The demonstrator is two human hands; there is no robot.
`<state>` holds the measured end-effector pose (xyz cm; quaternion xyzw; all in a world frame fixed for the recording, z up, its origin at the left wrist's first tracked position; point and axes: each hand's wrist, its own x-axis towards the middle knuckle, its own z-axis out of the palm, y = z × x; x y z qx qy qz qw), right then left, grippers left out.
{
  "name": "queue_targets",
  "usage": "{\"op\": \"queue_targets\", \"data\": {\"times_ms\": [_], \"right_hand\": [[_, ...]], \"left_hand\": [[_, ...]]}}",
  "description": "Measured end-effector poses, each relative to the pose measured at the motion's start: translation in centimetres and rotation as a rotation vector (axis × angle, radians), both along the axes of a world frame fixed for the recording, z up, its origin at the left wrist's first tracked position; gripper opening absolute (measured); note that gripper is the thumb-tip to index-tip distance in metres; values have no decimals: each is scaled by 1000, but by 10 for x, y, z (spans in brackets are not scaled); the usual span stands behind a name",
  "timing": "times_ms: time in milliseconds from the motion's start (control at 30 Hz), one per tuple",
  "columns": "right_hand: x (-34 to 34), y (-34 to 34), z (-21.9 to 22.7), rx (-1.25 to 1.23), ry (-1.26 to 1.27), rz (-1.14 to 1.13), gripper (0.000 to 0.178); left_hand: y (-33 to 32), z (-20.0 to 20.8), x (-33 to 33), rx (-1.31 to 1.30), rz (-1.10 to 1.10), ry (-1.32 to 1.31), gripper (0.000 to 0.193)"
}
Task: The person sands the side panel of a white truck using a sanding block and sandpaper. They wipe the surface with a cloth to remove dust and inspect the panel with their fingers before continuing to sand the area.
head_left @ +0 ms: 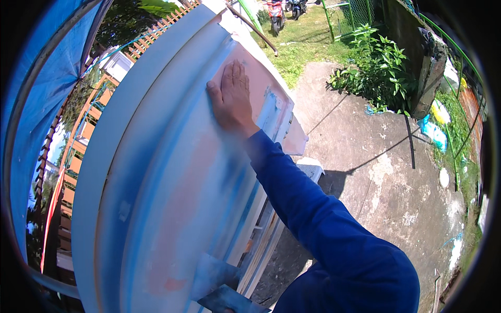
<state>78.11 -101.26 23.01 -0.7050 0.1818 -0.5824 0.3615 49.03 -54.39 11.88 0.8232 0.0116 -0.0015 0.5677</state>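
Observation:
My right hand (233, 96) lies flat on the far part of a big curved panel (180, 141). Its fingers are stretched forward and the thumb stands out to the left, with nothing held. The panel is hazy blue and white, with long moulded ridges and pinkish patches, one of them under my palm. At the lower edge, a dark, flat, straight-edged piece (232, 300) lies over the panel's near part. What that piece is, I cannot make out. My left hand does not show.
Left of the panel hangs a blue tarp (39, 104) on a curved pipe, beside an orange slatted fence (70, 180). A white perforated plastic piece (311, 168) sits under the panel's right side. Concrete ground (381, 172) spreads right, with a leafy bush (376, 68) and parked motorcycles (276, 16) beyond.

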Motion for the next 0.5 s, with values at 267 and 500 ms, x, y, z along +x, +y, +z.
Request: {"op": "queue_targets", "data": {"times_ms": [267,500], "right_hand": [[-30,71,-25,-190,-7,51,78],[3,-23,9,19,-51,33,78]], "left_hand": [[-17,2,8,-190,-107,67,48],[-30,14,3,-316,-36,200,50]]}}
